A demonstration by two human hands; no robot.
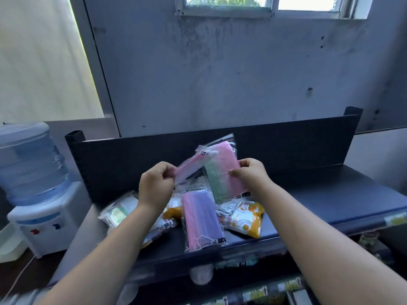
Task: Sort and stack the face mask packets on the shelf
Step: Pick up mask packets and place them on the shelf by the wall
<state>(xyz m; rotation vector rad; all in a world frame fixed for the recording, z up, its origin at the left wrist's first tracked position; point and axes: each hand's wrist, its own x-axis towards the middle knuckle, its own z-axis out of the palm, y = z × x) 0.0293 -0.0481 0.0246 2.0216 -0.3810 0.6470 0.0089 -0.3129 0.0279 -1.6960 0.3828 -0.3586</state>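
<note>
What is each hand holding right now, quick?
Left hand: closed, gripping a pink packet seen edge-on.
Right hand: closed, pinching the pink-and-green packet by its side.

The left hand pinches a pink mask packet, held edge-on above the dark shelf. The right hand grips a pink-and-green packet just beside it. Below, a pink-and-purple packet lies flat between an orange printed packet and a white-and-green packet.
</note>
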